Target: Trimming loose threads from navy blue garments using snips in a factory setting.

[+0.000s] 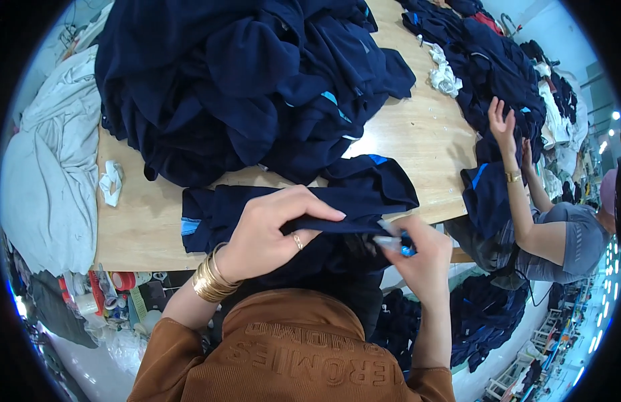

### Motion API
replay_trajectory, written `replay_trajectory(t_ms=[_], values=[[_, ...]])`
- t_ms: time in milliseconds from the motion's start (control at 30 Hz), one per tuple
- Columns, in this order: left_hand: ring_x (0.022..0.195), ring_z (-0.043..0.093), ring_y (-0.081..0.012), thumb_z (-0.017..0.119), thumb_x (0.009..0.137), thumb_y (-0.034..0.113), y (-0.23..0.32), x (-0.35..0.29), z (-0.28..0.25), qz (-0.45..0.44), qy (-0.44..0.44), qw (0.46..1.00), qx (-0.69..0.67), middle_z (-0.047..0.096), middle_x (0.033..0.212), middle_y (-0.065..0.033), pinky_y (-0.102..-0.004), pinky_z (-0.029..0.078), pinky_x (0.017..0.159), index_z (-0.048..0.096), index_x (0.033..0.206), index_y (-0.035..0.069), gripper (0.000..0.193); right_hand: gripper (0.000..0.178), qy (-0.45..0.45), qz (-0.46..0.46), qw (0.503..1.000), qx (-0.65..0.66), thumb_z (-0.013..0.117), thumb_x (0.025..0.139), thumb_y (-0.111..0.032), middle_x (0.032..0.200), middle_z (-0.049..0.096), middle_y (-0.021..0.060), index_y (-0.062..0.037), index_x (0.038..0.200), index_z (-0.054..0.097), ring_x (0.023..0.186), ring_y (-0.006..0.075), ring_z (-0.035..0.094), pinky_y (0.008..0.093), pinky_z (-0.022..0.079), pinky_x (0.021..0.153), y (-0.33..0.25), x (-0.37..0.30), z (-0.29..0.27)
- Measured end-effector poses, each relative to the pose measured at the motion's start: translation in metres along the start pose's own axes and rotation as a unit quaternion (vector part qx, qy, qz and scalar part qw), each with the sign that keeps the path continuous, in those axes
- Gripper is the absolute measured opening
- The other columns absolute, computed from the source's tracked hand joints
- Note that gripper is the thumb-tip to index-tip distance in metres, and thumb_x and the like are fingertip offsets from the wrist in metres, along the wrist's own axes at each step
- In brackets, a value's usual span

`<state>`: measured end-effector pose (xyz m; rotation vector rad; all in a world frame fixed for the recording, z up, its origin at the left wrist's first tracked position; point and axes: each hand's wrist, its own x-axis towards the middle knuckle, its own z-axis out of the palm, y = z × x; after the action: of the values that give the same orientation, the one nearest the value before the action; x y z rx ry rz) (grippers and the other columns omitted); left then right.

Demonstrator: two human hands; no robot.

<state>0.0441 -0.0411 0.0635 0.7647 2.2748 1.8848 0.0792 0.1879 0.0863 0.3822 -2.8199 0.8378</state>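
A navy garment (290, 201) with bright blue patches lies folded along the table's near edge, part of it hanging over. My left hand (273, 231), with a ring and gold bangles at the wrist, is closed on a fold of this garment, thumb on top. Just right of it, my right hand (421, 258) has its fingers pinched together at the garment's edge. Small bright blue bits show between those fingers, but blur hides what they hold.
A large heap of navy garments (243, 87) covers the far side of the wooden table (431, 144). Pale grey cloth (52, 167) drapes at left, near a white scrap (110, 183). At right, a co-worker (551, 234) raises a hand beside another navy pile (491, 67).
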Motion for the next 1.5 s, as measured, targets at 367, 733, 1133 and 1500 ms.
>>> replay_trajectory(t_ms=[367, 733, 1133, 1500], values=[[0.076, 0.054, -0.0182, 0.070, 0.059, -0.008, -0.001, -0.048, 0.002, 0.265, 0.142, 0.930, 0.209, 0.062, 0.090, -0.0022, -0.0267, 0.044, 0.067, 0.061, 0.074, 0.010, 0.025, 0.021, 0.366, -0.045, 0.925, 0.087, 0.057, 0.066, 0.017, 0.068, 0.047, 0.0022, 0.0006, 0.079, 0.055, 0.062, 0.0085, 0.042, 0.0189, 0.030, 0.057, -0.015, -0.017, 0.016], [0.083, 0.056, -0.0218, 0.066, 0.063, -0.007, 0.000, -0.034, 0.014, 0.150, 0.209, 0.932, 0.257, 0.062, 0.095, -0.0053, -0.0302, 0.043, 0.072, 0.062, 0.078, 0.008, 0.021, 0.017, 0.265, -0.005, 0.963, 0.056, 0.064, 0.065, 0.007, 0.066, 0.051, 0.0032, -0.0047, 0.077, 0.059, 0.057, 0.0103, 0.047, 0.0213, 0.035, 0.053, -0.025, -0.014, 0.016], [0.107, 0.050, -0.0230, 0.049, 0.089, 0.037, -0.020, -0.030, 0.075, -0.230, 0.039, 0.605, -0.762, 0.054, 0.117, -0.0098, -0.0368, 0.037, 0.096, 0.048, 0.118, 0.002, 0.044, 0.027, 0.240, -0.088, 0.962, 0.093, 0.070, 0.051, -0.004, 0.065, 0.057, 0.0054, -0.0053, 0.076, 0.061, 0.056, 0.0213, 0.057, 0.0296, 0.042, 0.049, -0.032, 0.013, 0.013], [0.093, 0.056, -0.0201, 0.062, 0.081, 0.001, -0.015, 0.006, 0.020, -0.108, 0.351, 0.856, -0.364, 0.057, 0.103, -0.0078, -0.0316, 0.044, 0.087, 0.050, 0.111, -0.002, 0.032, 0.031, 0.061, -0.052, 0.970, 0.230, 0.066, 0.068, -0.003, 0.071, 0.053, 0.0053, -0.0098, 0.098, 0.064, 0.063, 0.0171, 0.055, 0.0266, 0.042, 0.055, -0.021, 0.002, 0.015]])
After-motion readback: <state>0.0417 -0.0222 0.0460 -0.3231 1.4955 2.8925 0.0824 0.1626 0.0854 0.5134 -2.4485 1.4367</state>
